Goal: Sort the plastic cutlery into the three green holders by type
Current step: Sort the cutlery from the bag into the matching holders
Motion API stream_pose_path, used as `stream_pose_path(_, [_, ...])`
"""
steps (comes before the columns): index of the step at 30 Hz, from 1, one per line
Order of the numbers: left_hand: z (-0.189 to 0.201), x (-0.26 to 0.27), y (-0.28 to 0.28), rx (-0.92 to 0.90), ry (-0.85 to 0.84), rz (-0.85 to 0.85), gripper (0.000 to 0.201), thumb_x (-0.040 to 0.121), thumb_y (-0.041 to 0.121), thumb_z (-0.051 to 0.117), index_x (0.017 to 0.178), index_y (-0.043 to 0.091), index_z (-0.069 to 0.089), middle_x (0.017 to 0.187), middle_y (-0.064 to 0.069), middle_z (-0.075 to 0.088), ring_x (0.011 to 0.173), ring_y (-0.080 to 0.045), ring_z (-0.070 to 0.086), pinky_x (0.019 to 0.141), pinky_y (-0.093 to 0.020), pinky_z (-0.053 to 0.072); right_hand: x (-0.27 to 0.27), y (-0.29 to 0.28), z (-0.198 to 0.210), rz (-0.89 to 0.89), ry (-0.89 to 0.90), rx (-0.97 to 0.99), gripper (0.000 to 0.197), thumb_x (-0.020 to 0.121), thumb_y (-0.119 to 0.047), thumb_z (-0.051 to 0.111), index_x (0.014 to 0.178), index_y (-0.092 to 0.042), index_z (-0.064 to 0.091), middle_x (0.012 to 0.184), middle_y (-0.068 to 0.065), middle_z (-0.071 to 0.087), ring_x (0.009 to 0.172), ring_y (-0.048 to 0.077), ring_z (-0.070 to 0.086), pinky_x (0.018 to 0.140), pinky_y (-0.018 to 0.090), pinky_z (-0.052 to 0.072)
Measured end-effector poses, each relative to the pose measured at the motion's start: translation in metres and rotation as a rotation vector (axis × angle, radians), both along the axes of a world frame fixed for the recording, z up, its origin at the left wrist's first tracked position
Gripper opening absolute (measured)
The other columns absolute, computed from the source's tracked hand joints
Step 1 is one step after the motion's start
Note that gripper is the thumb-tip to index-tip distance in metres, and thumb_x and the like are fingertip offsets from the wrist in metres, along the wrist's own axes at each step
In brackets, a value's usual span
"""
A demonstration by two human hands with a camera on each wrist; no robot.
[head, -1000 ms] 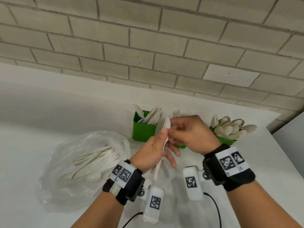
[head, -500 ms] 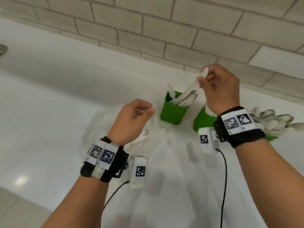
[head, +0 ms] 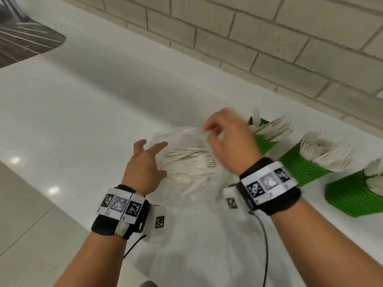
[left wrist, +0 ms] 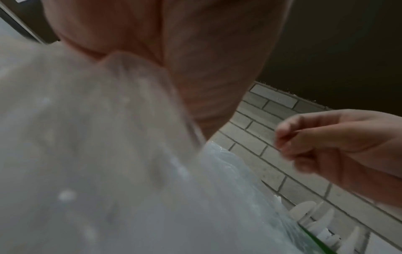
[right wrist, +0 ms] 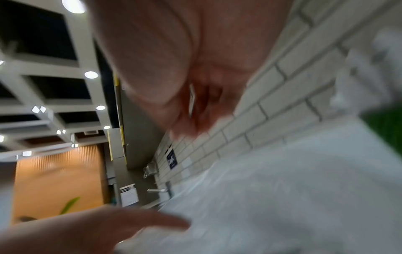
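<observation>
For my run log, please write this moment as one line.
left hand: on bag edge; right hand: curled above bag, grip unclear; cutlery: loose in bag; green holders: all three stocked

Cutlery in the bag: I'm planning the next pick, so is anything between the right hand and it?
Likely the clear bag: its film seems to drape over the cutlery, and the right hand sits at its far rim. Whether its mouth is open is unclear.

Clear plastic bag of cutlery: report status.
Left hand spread at clear plastic bag rim. Right hand curled above, grip unclear. White plastic cutlery unsorted inside. Nothing blocking.
</observation>
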State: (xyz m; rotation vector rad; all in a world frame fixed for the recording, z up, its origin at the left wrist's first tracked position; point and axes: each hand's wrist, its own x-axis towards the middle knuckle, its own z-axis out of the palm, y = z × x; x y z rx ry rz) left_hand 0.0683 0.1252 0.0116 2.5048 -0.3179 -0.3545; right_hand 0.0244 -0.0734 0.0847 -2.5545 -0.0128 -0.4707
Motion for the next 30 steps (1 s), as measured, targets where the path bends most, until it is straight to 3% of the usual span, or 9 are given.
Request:
stream_pose_path(3, [-0.003,0.003,0.0,-0.049,0.001,-0.051,0.077,0.08,-0.004,0.061,0.144,0.033,0.041,0.14,-0.011,0.037,0.125,-0.029,0.047,0.099,-0.031,0.039,0.009,0.029,-0.035,0.255,0.564,0.014,0.036,0.083,-0.007,0.064,0.118,-0.014,0.062,0.116,0.004,0.062,0.106,0.018,0.059,0.096,0.036,0.048])
stream_pose_path(5, [-0.002,0.005,0.002,-0.109,-0.031,-0.055,0.073,0.079,-0.009,0.053,0.143,0.025,0.045,0.138,-0.012,0.041,0.128,-0.03,0.045,0.101,-0.033,0.039,0.021,0.028,-0.055,0.268,0.731,-0.204,0.078,0.077,-0.019,0.076,0.144,-0.014,0.038,0.143,0.008,0.043,0.131,0.024,0.041,0.111,0.036,0.034])
stream_pose_path(8, [-0.003,0.007,0.002,-0.202,-0.119,-0.077,0.068,0.077,-0.012,0.051,0.139,0.015,0.05,0.134,-0.011,0.044,0.122,-0.029,0.048,0.096,-0.031,0.042,0.038,0.016,-0.064,0.196,0.816,-0.367,0.117,0.061,-0.037,0.089,0.15,-0.009,0.018,0.153,0.011,0.029,0.14,0.028,0.029,0.115,0.037,0.027])
stream_pose_path(10, [-0.005,0.007,0.0,-0.234,-0.152,-0.11,0.068,0.076,-0.013,0.051,0.139,0.013,0.05,0.133,-0.009,0.044,0.12,-0.027,0.049,0.093,-0.025,0.038,0.045,0.015,-0.067,0.151,0.804,-0.474,0.106,0.056,-0.04,0.09,0.141,-0.011,0.034,0.139,0.009,0.044,0.127,0.028,0.043,0.107,0.041,0.036])
stream_pose_path(13, [-0.007,0.011,-0.004,-0.269,-0.156,-0.126,0.07,0.076,-0.015,0.049,0.141,0.012,0.048,0.134,-0.008,0.044,0.122,-0.024,0.048,0.094,-0.021,0.035,0.049,0.026,-0.071,0.203,0.724,-0.623,0.062,0.065,-0.031,0.084,0.118,-0.018,0.055,0.114,0.002,0.052,0.109,0.024,0.049,0.097,0.041,0.037])
stream_pose_path(19, [-0.007,0.019,-0.001,-0.435,-0.156,-0.161,0.07,0.076,-0.018,0.049,0.138,0.015,0.051,0.127,0.001,0.045,0.116,-0.004,0.044,0.092,0.003,0.026,0.043,0.028,-0.077,0.309,0.69,-0.605,0.042,0.071,-0.02,0.077,0.103,-0.016,0.05,0.098,0.0,0.047,0.097,0.021,0.05,0.087,0.037,0.035])
stream_pose_path(22, [-0.014,0.017,0.004,-0.401,-0.187,-0.133,0.069,0.077,-0.016,0.052,0.137,0.017,0.052,0.127,0.002,0.048,0.116,-0.011,0.048,0.097,-0.006,0.034,0.038,0.018,-0.079,0.244,0.646,-0.635,0.031,0.076,-0.02,0.07,0.088,-0.021,0.042,0.087,-0.003,0.046,0.089,0.021,0.054,0.085,0.036,0.033])
stream_pose_path(25, [-0.026,0.015,0.006,-0.27,-0.186,-0.109,0.068,0.079,-0.01,0.051,0.14,0.021,0.049,0.135,-0.007,0.048,0.118,-0.029,0.052,0.101,-0.039,0.044,0.035,0.012,-0.081,0.229,0.647,-0.56,0.024,0.078,-0.021,0.067,0.09,-0.021,0.046,0.088,-0.004,0.047,0.082,0.02,0.05,0.088,0.036,0.034])
stream_pose_path(30, [-0.033,0.014,0.006,-0.323,-0.165,-0.057,0.071,0.076,-0.015,0.048,0.136,0.023,0.053,0.14,-0.013,0.046,0.13,-0.028,0.045,0.109,-0.037,0.037,0.03,0.0,-0.08,0.17,0.68,-0.304,0.02,0.078,-0.026,0.067,0.09,-0.019,0.052,0.086,-0.003,0.055,0.083,0.022,0.056,0.072,0.03,0.037])
